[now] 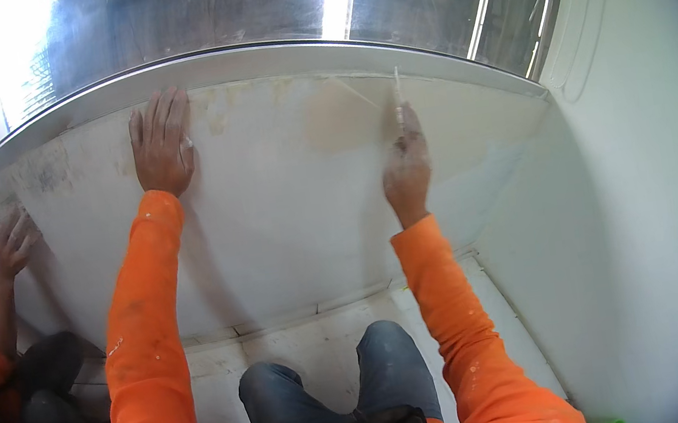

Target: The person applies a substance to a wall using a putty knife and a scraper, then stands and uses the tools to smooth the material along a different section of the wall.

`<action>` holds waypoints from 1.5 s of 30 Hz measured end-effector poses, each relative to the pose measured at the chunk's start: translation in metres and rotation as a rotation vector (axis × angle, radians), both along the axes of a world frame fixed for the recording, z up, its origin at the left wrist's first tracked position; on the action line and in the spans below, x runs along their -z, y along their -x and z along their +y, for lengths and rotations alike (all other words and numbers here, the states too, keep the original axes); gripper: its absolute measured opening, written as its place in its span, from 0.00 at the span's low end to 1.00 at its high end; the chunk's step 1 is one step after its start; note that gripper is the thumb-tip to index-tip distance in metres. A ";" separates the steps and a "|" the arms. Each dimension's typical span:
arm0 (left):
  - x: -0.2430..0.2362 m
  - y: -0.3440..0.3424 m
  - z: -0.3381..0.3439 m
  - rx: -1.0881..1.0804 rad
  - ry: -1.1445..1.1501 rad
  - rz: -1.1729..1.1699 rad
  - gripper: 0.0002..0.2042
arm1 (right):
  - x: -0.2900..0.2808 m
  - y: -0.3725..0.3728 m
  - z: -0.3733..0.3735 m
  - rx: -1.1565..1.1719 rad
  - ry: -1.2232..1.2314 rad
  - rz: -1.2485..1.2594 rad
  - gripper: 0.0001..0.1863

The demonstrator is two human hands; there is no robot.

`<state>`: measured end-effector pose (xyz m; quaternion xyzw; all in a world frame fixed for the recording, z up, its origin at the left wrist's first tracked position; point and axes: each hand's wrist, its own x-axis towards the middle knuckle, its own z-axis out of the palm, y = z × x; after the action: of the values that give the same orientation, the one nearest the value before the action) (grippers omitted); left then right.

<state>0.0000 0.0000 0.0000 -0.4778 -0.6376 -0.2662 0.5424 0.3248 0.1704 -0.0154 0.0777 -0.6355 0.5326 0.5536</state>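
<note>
My left hand [162, 145] lies flat on the pale wall [285, 193] just under the window frame, fingers stretched upward. To its right, my right hand [407, 170] is closed around a putty knife [399, 94]. That tool appears almost edge-on, pointing up toward the window frame, so its blade's full shape is hidden. Beige, damp-looking patches [335, 118] mark the wall's upper part beside the putty knife. A thin light line slants across the wall just left of the tool.
A metal window frame [226, 65] runs above the wall, with glass panes behind it. At the far left, a co-worker's hand [15, 243] touches the wall with a block-like thing. A white side wall [637, 198] closes the right. Pale floor [322, 342] lies below.
</note>
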 end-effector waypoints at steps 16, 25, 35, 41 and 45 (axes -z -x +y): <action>0.029 -0.003 0.010 -0.044 0.040 -0.013 0.35 | 0.073 -0.032 0.014 1.199 -0.341 -0.138 0.22; -0.012 -0.018 0.017 -0.008 -0.027 0.014 0.33 | 0.029 0.074 -0.074 1.069 -0.567 -0.240 0.25; -0.001 -0.030 0.002 0.002 -0.033 0.004 0.32 | -0.010 -0.002 -0.035 0.799 -0.173 0.172 0.19; -0.008 -0.030 0.014 -0.038 0.012 -0.003 0.31 | 0.068 0.064 -0.079 1.051 -0.827 -0.389 0.30; -0.002 -0.020 -0.005 -0.018 -0.007 0.040 0.31 | 0.084 0.019 -0.094 0.758 -0.658 -0.385 0.27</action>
<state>0.0202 -0.0050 0.0022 -0.4753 -0.6300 -0.2539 0.5593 0.3055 0.0760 -0.0998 -0.0870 -0.8423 0.0725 0.5270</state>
